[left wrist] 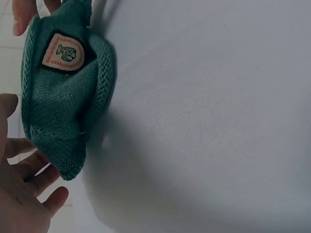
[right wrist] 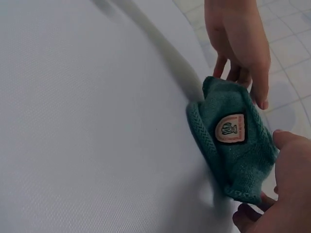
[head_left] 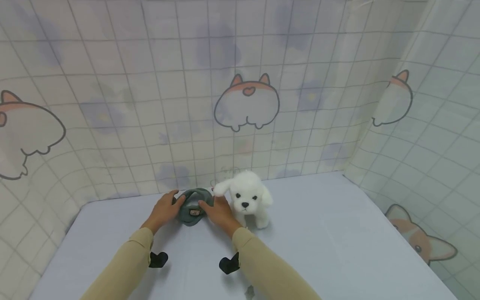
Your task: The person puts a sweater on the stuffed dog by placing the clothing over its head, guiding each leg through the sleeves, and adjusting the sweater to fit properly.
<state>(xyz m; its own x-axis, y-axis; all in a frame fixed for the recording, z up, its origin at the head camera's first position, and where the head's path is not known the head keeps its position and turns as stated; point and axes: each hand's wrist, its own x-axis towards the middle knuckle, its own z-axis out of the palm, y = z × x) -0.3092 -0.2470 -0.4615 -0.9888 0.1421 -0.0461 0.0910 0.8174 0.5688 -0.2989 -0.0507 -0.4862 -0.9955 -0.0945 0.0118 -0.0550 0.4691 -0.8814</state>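
Observation:
A small green knitted sweater (head_left: 190, 217) with a pale patch stands on the white table, its opening facing up. My left hand (head_left: 165, 211) holds its left side, with the thumb at the rim. In the left wrist view, fingers of the left hand (left wrist: 22, 196) lie behind the sweater (left wrist: 60, 107). On the other side, my right hand (head_left: 222, 213) grips the rim, thumb over the front edge. The right wrist view shows the right hand (right wrist: 296, 184) with fingertips under the sweater's end (right wrist: 248, 167). A white plush dog (head_left: 247, 193) stands upright just right of my right hand.
The white table (head_left: 318, 237) reaches back to a gridded curtain (head_left: 187, 104) printed with corgis. More of this cloth hangs at the left and right. Black wrist straps (head_left: 229, 264) show beside both sleeves.

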